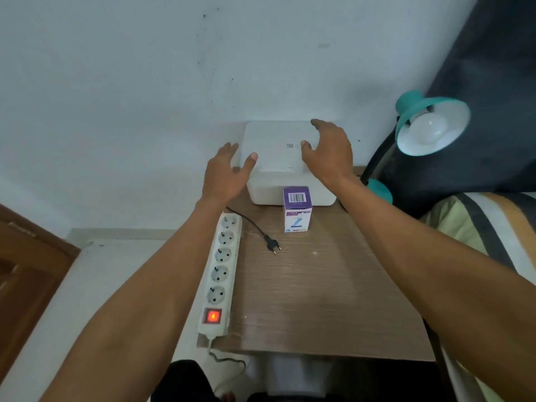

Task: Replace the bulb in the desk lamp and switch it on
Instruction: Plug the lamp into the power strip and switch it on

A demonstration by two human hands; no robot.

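Note:
A teal desk lamp (417, 111) stands at the table's far right corner, its shade turned toward me with a white bulb (428, 129) inside. Its black plug (273, 245) lies unplugged on the table beside a white power strip (221, 274) whose red switch glows. A purple and white bulb box (298, 208) stands upright in front of a white lidded box (275, 146) by the wall. My left hand (227, 172) hovers open at that white box's left corner. My right hand (329, 152) is spread open over its right side, holding nothing.
The wooden table (319, 285) sits against a white wall. A bed with a striped cover (487, 227) and a dark cushion (493, 82) lies to the right. A brown door (26, 271) is at the lower left. The strip's cable (229, 359) hangs off the near edge.

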